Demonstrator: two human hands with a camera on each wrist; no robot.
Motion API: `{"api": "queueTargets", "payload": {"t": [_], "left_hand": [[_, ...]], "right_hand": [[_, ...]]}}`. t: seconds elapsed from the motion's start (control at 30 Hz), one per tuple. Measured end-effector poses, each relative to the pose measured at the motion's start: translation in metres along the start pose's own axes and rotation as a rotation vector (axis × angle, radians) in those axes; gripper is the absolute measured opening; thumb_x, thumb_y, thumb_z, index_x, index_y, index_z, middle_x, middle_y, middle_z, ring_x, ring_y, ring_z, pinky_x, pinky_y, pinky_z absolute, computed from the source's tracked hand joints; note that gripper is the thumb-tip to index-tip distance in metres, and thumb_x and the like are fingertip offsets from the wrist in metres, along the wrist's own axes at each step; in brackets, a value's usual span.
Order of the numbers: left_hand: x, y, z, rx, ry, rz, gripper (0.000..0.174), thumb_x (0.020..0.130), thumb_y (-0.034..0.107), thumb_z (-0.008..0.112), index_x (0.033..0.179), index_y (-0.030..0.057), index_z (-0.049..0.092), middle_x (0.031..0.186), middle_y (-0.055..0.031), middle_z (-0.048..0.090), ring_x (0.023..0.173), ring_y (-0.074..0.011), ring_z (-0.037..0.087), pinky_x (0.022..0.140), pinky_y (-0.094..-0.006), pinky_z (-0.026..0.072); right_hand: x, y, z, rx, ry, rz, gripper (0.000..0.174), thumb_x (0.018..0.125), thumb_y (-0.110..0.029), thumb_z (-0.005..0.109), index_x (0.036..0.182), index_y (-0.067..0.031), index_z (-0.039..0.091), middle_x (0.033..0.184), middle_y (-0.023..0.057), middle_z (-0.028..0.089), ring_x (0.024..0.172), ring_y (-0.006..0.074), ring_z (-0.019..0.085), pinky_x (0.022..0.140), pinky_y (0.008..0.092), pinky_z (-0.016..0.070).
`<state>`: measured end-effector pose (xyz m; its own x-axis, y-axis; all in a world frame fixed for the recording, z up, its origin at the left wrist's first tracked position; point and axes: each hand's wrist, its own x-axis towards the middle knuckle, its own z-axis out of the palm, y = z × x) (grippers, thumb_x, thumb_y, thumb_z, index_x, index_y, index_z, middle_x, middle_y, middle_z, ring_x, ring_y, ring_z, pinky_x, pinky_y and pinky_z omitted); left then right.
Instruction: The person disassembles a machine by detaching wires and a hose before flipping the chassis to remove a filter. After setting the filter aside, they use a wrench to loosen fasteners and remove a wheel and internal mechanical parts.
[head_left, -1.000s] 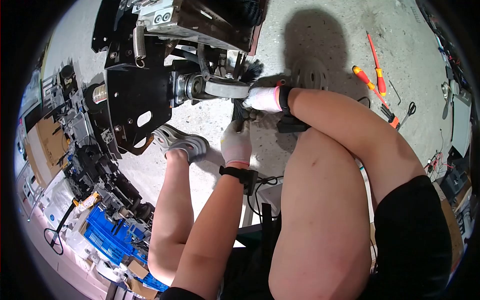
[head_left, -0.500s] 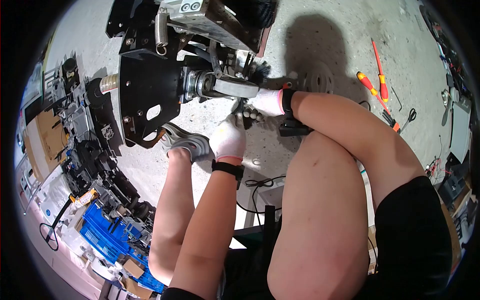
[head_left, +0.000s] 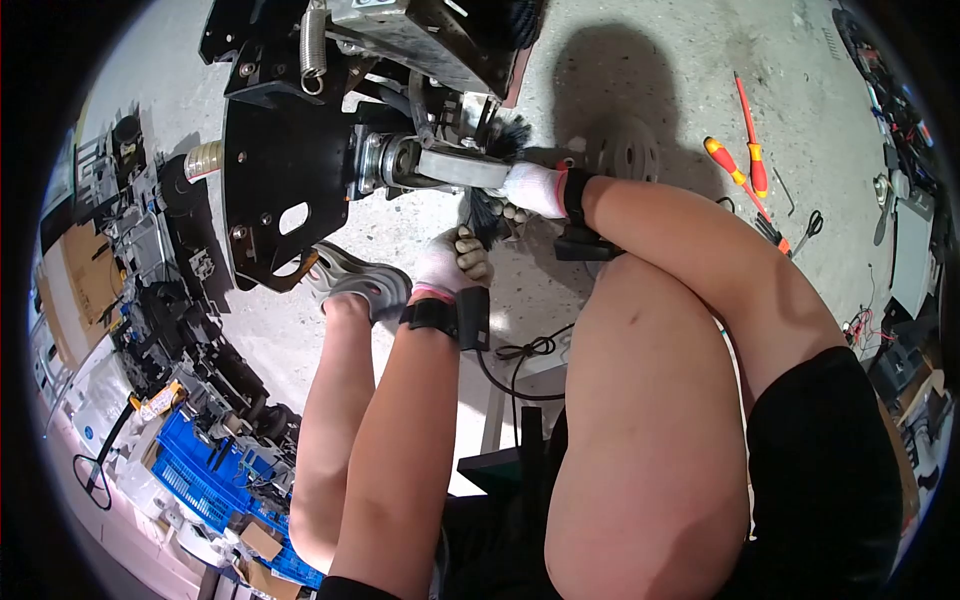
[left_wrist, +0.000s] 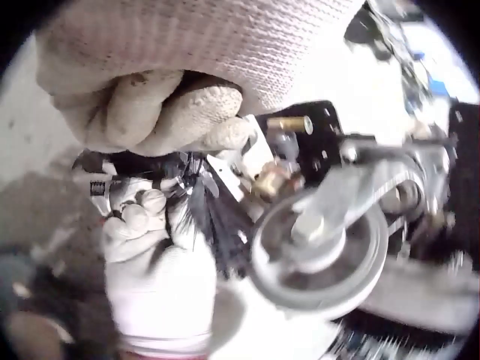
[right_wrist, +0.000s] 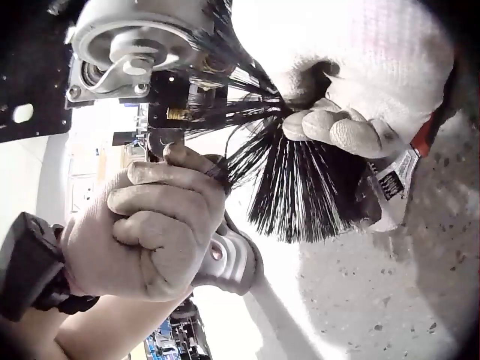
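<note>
Black bristles of a round brush (right_wrist: 300, 191) fan out below a caster wheel (head_left: 462, 168) on a black metal machine. My gloved right hand (head_left: 537, 188) grips the brush where its bristles converge, fingers curled, as the right wrist view shows. To the left of it, my gloved left hand (right_wrist: 154, 225) pinches the end of a tuft of bristles between curled fingers and thumb. In the left wrist view the caster (left_wrist: 319, 251) stands close beside both hands. A silver tool with an orange handle (right_wrist: 397, 180) shows partly hidden behind the right hand.
A black machine plate (head_left: 285, 190) with a spring (head_left: 313, 50) rises at the upper left. Two red-yellow screwdrivers (head_left: 756, 170), a hex key and scissors (head_left: 810, 230) lie on the floor at right. Blue crates (head_left: 200, 470) and machine parts line the left; a cable (head_left: 530, 348) lies below.
My left hand has drawn back from the brush, down and to the left, and turned so its curled fingers show. The right hand stays beside the caster. The head view has shifted slightly.
</note>
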<state>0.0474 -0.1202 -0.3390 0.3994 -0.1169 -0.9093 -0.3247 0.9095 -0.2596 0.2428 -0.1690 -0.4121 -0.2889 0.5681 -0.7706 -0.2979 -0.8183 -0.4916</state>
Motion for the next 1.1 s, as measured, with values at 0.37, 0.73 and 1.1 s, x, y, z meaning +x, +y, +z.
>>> {"api": "queueTargets", "payload": {"t": [0.37, 0.73, 1.1], "left_hand": [[-0.005, -0.051, 0.041, 1.162, 0.582, 0.627, 0.045, 0.099, 0.045, 0.046, 0.078, 0.0069, 0.06, 0.064, -0.009, 0.062, 0.052, -0.0218, 0.059, 0.048, -0.0348, 0.0443], [-0.027, -0.039, 0.047, 2.37, 0.694, 1.055, 0.042, 0.1, 0.04, 0.046, 0.087, 0.005, 0.064, 0.081, -0.023, 0.068, 0.079, -0.041, 0.067, 0.07, -0.0495, 0.0529], [-0.012, -0.046, 0.017, 2.576, 0.721, 1.422, 0.03, 0.095, 0.034, 0.053, 0.082, 0.0088, 0.062, 0.067, -0.0125, 0.066, 0.058, -0.0308, 0.066, 0.053, -0.0406, 0.0536]], "right_hand": [[0.016, 0.007, 0.006, -0.755, 0.082, -0.44, 0.011, 0.087, -0.014, 0.061, 0.095, -0.0076, 0.067, 0.085, 0.0101, 0.068, 0.077, 0.0231, 0.068, 0.064, 0.035, 0.055], [0.045, 0.028, 0.001, -0.128, -0.073, -0.335, 0.016, 0.095, -0.017, 0.053, 0.097, -0.0075, 0.066, 0.068, 0.0085, 0.062, 0.053, 0.0214, 0.06, 0.049, 0.0408, 0.0497], [0.08, 0.053, 0.0, -0.961, 0.198, -0.836, 0.027, 0.068, -0.005, 0.071, 0.094, -0.0031, 0.067, 0.091, 0.0175, 0.069, 0.09, 0.0366, 0.067, 0.076, 0.0402, 0.0549]]}}
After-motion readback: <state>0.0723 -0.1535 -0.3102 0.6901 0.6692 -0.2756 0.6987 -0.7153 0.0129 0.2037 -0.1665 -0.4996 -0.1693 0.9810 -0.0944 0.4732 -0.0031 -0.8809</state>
